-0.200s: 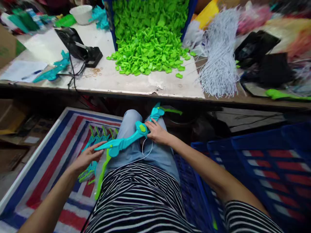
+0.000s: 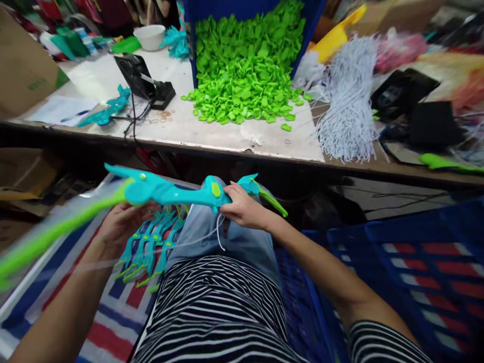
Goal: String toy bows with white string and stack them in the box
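Observation:
A turquoise toy bow with bright green limbs lies nearly level above my lap. My right hand is closed round its middle, beside the green oval piece. Under the bow's left joint is my left hand, its fingers curled against the bow and partly hidden by it. The left green limb sticks out far to the left, smeared by motion. A thin white string hangs below the grip. Several similar toy bows lie in a row to my left.
On the table, a blue crate spills small green pieces. Right of it lies a bundle of white strings. A black stand is on the left. Striped sheeting lies beside me; blue baskets are at my right.
The bow's left end has risen and moved left, and its green limb has swung outward from beside my lap. My left hand has moved up with it. The view has shifted slightly.

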A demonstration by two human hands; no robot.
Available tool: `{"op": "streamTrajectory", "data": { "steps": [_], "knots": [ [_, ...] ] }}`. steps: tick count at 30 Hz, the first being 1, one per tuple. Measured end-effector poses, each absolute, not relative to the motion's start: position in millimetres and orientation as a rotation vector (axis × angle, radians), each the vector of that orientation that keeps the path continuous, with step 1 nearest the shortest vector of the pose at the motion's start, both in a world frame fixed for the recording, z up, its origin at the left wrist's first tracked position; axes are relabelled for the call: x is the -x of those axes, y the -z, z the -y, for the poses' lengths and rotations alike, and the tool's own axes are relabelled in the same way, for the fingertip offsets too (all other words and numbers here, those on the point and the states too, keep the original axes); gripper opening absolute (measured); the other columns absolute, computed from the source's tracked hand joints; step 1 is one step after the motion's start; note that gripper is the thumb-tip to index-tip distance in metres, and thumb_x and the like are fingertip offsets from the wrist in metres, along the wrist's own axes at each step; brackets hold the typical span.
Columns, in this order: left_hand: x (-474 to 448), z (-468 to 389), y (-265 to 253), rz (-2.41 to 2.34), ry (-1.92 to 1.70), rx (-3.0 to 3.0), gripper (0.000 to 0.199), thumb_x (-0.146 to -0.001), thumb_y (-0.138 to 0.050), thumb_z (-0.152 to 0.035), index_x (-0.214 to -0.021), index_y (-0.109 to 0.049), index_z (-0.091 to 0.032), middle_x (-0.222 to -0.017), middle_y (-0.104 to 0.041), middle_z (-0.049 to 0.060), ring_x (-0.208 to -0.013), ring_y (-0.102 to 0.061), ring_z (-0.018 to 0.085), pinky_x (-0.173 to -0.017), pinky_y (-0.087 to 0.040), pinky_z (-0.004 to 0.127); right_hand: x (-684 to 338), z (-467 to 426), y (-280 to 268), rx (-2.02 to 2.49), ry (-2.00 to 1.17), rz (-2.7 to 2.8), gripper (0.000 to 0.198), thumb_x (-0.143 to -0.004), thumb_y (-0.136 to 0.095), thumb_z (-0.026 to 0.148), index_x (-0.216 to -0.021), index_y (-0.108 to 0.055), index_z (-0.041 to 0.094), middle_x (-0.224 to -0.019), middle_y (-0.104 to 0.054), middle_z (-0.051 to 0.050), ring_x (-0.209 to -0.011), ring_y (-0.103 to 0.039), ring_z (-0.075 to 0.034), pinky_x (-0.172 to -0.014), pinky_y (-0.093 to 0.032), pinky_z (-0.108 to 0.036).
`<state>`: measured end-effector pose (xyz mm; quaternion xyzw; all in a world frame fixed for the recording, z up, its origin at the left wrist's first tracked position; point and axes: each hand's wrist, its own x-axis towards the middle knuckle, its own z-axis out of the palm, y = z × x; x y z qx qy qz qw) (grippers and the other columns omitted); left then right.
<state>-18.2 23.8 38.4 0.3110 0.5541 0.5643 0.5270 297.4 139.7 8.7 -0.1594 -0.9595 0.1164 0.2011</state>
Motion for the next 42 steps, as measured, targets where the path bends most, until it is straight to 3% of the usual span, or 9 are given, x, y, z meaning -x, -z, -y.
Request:
{"op": "streamTrajectory", "data": {
  "steps": [4,7,10,15,19,25,29,32,42],
  "knots": [
    [-19,-65,-90,-0.962,-1.513,-1.222,0.054,-0.059,-0.081,-0.044,-0.107,-0.063,-0.027,-0.124,-0.063,0.005,-0.123,-0.051,0.026,-0.098,-0.046,0.04,-262,-146,-62,0.31,-0.507,2.534,0.025,-0.092,-0.047,0.031,-0.09,-0.069,0.02,-0.107,-0.052,-0.012,-0.105,-0.045,-0.023,-0.094,-0.042,-0.044],
    [-46,-111,-138,-0.921,-1.703,-1.409,0.045,-0.068,-0.071,-0.055,-0.097,-0.059,-0.022,-0.093,-0.069,0.004,-0.102,-0.063,0.022,-0.09,-0.049,0.037,-233,-159,-94,0.226,-0.712,2.35,0.026,-0.09,-0.05,0.036,-0.085,-0.068,0.018,-0.107,-0.055,-0.012,-0.104,-0.051,-0.022,-0.093,-0.043,-0.039],
    [-54,-146,-202,-1.056,-1.96,-1.485,0.028,-0.083,-0.06,-0.048,-0.081,-0.05,-0.021,-0.052,-0.051,-0.007,-0.059,-0.06,0.012,-0.073,-0.051,0.029,-215,-165,-119,0.235,-0.904,1.979,0.028,-0.084,-0.059,0.044,-0.077,-0.065,0.018,-0.116,-0.058,-0.011,-0.112,-0.052,-0.022,-0.098,-0.04,-0.037],
    [-59,-147,-273,-1.652,-1.788,-1.942,0.025,-0.083,-0.062,-0.036,-0.084,-0.051,-0.013,-0.061,-0.054,-0.005,-0.063,-0.057,0.01,-0.073,-0.046,0.028,-252,-134,-107,0.531,-1.204,1.337,0.029,-0.076,-0.065,0.046,-0.073,-0.063,0.018,-0.086,-0.068,-0.004,-0.083,-0.062,-0.016,-0.082,-0.049,-0.033],
    [-80,-126,-226,-2.21,-0.895,-2.252,0.03,-0.072,-0.07,-0.038,-0.085,-0.06,-0.012,-0.08,-0.067,0.007,-0.087,-0.064,0.026,-0.081,-0.046,0.036,-334,-83,-33,0.967,-1.369,1.076,0.032,-0.067,-0.072,0.047,-0.065,-0.063,0.016,-0.062,-0.063,-0.002,-0.058,-0.057,-0.013,-0.061,-0.048,-0.027],
    [-120,-105,-87,-2.178,0.103,-2.227,0.043,-0.085,-0.046,-0.05,-0.108,-0.059,-0.016,-0.093,-0.07,0.016,-0.09,-0.067,0.034,-0.073,-0.048,0.038,-452,8,62,1.923,-1.116,1.346,0.031,-0.071,-0.063,0.04,-0.051,-0.059,0.017,-0.052,-0.062,-0.006,-0.054,-0.059,-0.017,-0.056,-0.044,-0.027],
    [-139,-92,-26,-1.938,0.295,-2.219,0.044,-0.09,-0.039,-0.047,-0.116,-0.055,-0.016,-0.096,-0.07,0.017,-0.091,-0.067,0.033,-0.071,-0.048,0.035,-470,22,68,2.171,-0.759,1.409,0.015,-0.073,-0.062,0.029,-0.076,-0.071,0.018,-0.078,-0.072,-0.011,-0.079,-0.067,-0.023,-0.074,-0.049,-0.033],
    [-146,-86,3,-1.861,0.393,-2.213,0.043,-0.091,-0.037,-0.047,-0.116,-0.054,-0.015,-0.096,-0.071,0.017,-0.091,-0.067,0.033,-0.07,-0.048,0.035,-459,-4,62,1.754,-0.782,0.954,0.035,-0.078,-0.058,0.035,-0.108,-0.066,0.019,-0.104,-0.07,-0.011,-0.092,-0.066,-0.022,-0.078,-0.053,-0.035],
    [-157,-93,25,-1.7,0.056,-2.227,0.072,-0.086,-0.052,-0.045,-0.142,-0.025,-0.008,-0.118,-0.063,0.021,-0.108,-0.061,0.032,-0.079,-0.048,0.036,-433,-47,70,1.043,-1.395,0.29,0.022,-0.065,-0.076,0.026,-0.08,-0.062,0.019,-0.075,-0.071,-0.001,-0.067,-0.066,-0.013,-0.059,-0.053,-0.023]
  ]
}}
